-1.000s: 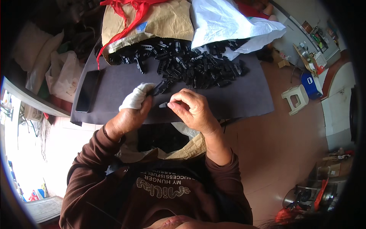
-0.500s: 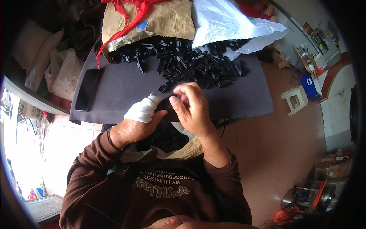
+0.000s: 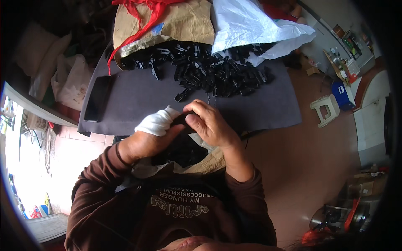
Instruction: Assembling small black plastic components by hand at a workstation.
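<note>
My left hand (image 3: 155, 134) has white cloth (image 3: 155, 122) wrapped over its fingers, its thumb pointing toward my right hand. Between the two hands is a small black plastic piece (image 3: 181, 120), mostly covered by fingers and in shadow. The thumb and index finger of my right hand (image 3: 208, 122) close on its other side. Both hands hover over the table's near edge. Beyond them lies a heap of black plastic pieces (image 3: 217, 75) of the same dark look. Below my hands, an open sack (image 3: 211, 162) in my lap holds more black pieces.
A brown paper sack (image 3: 180, 21) with red ribbon (image 3: 146, 29) and a white woven sack (image 3: 247, 25) lie at the table's far side. A black phone (image 3: 97, 98) rests on the grey tabletop (image 3: 134, 92) at left. A pale stool (image 3: 325, 110) stands on the floor to the right.
My right hand has moved slightly down, and its raised fingers have lowered and curled in toward my left hand. The left hand has barely moved.
</note>
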`<move>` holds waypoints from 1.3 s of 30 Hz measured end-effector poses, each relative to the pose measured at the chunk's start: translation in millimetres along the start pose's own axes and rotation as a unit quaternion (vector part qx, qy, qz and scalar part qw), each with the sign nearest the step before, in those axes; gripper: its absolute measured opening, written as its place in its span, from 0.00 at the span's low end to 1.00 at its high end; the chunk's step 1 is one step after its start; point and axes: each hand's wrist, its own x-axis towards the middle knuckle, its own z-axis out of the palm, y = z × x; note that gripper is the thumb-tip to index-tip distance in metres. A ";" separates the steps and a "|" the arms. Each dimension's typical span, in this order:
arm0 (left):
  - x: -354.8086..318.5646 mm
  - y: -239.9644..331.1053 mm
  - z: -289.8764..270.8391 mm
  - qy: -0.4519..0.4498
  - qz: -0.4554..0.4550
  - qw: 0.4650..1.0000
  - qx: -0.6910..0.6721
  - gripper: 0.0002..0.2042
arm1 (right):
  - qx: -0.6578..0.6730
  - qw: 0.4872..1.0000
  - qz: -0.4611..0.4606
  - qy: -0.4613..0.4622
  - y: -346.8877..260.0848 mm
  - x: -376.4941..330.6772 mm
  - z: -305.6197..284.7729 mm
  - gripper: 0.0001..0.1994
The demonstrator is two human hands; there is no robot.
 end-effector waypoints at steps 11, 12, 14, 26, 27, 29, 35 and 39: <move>62.9 -108.8 -67.7 0.147 0.041 0.919 0.364 0.12 | -0.228 0.972 -0.041 0.029 11.3 9.4 5.5 0.10; 79.7 -107.1 -70.0 0.156 0.086 0.899 0.400 0.12 | -0.280 0.957 -0.037 0.070 18.8 10.6 6.1 0.10; 90.9 -109.8 -75.0 0.084 0.053 0.895 0.434 0.13 | -0.308 0.950 0.001 0.054 28.9 9.6 9.0 0.12; 29.7 -62.8 -30.2 0.116 -0.008 0.975 0.191 0.12 | -0.343 0.939 -0.014 0.037 22.6 6.4 -6.0 0.08; 25.3 -56.3 -25.7 0.110 0.009 0.982 0.154 0.14 | -0.284 0.958 -0.005 0.031 20.0 6.4 -7.1 0.08; 17.4 -41.2 -19.3 0.077 -0.016 0.994 0.081 0.15 | -0.143 0.989 -0.020 0.032 6.4 6.8 -9.2 0.06; 6.9 -22.9 -1.2 0.034 -0.045 0.998 -0.014 0.16 | -0.010 0.999 -0.006 0.037 -7.6 4.7 -1.5 0.05; 4.4 -12.9 2.2 0.049 0.026 0.998 -0.039 0.17 | 0.019 0.999 0.028 0.037 -8.3 2.1 -2.8 0.05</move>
